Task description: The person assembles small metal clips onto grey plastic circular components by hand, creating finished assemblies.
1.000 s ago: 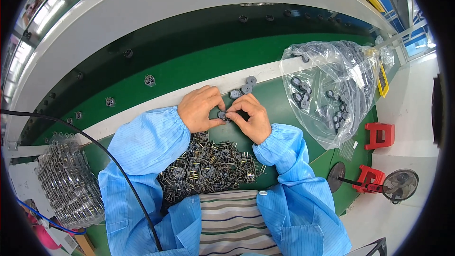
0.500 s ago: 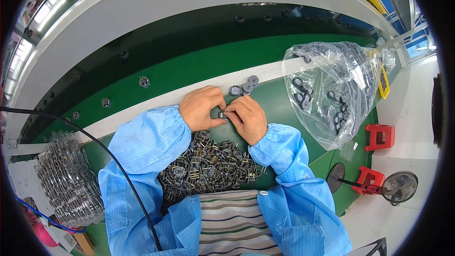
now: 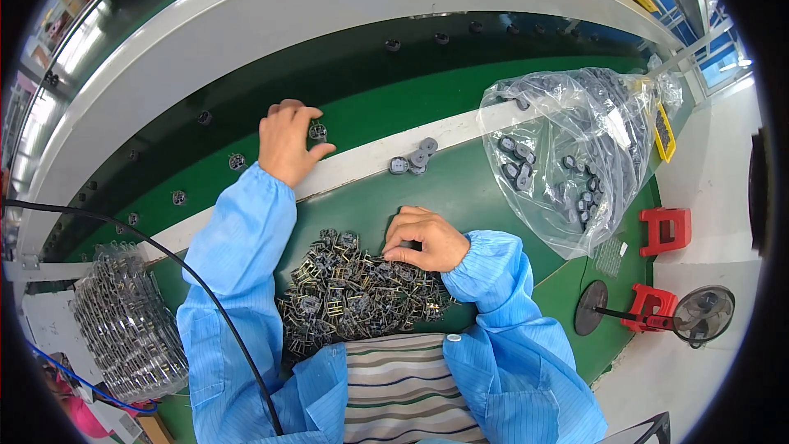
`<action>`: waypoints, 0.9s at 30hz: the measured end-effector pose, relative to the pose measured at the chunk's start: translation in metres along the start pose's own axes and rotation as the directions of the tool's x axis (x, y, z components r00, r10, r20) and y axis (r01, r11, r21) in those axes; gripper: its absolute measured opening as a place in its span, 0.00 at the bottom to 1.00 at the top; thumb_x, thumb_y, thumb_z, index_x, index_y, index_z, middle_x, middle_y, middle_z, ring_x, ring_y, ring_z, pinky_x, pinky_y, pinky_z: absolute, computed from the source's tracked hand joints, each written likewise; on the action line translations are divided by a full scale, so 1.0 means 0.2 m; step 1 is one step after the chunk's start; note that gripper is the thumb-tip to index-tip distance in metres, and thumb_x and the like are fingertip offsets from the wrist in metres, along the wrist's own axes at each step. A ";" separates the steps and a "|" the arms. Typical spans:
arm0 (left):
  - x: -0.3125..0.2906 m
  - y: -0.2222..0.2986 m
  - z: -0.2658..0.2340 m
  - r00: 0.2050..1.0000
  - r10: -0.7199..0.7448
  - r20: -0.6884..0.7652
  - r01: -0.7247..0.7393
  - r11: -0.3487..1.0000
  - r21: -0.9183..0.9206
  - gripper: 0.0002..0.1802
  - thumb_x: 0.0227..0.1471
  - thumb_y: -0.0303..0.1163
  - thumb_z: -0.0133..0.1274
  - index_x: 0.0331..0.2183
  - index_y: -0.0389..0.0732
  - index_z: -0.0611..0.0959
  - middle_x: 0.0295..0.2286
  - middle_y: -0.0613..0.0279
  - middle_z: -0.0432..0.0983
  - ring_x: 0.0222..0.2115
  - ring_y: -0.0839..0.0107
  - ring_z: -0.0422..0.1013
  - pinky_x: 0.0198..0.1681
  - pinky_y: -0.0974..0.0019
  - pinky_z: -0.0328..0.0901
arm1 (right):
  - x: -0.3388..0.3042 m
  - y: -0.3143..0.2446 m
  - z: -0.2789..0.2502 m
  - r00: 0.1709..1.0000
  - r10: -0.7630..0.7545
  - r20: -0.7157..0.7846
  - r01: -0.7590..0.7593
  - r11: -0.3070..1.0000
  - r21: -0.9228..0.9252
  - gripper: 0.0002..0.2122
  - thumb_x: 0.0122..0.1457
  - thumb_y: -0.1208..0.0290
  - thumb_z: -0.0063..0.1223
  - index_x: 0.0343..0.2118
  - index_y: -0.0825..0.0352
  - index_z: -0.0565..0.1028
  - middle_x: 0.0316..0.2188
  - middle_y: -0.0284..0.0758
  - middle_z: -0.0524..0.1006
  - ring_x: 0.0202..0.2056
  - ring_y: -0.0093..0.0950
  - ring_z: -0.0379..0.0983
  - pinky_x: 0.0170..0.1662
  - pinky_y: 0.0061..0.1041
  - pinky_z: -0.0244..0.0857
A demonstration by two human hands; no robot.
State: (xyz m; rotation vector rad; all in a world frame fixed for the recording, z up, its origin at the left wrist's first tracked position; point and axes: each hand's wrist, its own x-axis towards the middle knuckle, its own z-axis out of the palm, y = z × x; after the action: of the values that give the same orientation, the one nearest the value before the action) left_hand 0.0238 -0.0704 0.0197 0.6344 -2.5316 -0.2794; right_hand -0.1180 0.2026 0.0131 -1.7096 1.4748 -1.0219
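Observation:
My left hand (image 3: 288,141) is over the green belt, its thumb and forefinger apart on either side of a small dark round part with metal pins (image 3: 317,131). That part stands on the belt, and the fingers do not appear to squeeze it. My right hand (image 3: 427,238) rests at the upper right edge of a heap of dark pinned parts (image 3: 362,292), fingers curled and thumb and forefinger tips together. Whatever is between those tips is too small to make out. Several grey round caps (image 3: 419,159) lie clustered just beyond, by the white rail (image 3: 362,156).
More pinned parts (image 3: 237,162) stand spaced along the belt. A clear bag of grey caps (image 3: 567,156) lies at the right. Stacked clear plastic trays (image 3: 127,321) are at the left. A black cable (image 3: 164,242) crosses my left arm. A fan (image 3: 703,315) and red stools (image 3: 664,231) are at the far right.
My hands were together around a small part above the heap. The left has moved up and left to the belt, the right down to the heap's edge.

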 end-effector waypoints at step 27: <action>-0.15 0.31 0.11 0.900 0.341 0.272 -0.149 0.827 -0.542 0.21 0.44 0.40 0.72 0.40 0.48 0.84 0.36 0.67 0.75 0.42 0.63 0.71 0.47 0.58 0.61 | -0.05 0.06 -0.02 0.784 0.478 -0.396 -0.368 0.872 0.323 0.05 0.62 0.76 0.62 0.36 0.72 0.81 0.31 0.33 0.79 0.26 0.16 0.72 0.29 0.19 0.66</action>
State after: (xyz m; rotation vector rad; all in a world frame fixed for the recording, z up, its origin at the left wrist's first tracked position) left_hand 0.0107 -0.0004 0.0068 0.0334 -2.6637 -1.0120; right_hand -0.1276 0.2116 0.0038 -0.9238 1.8472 -1.3375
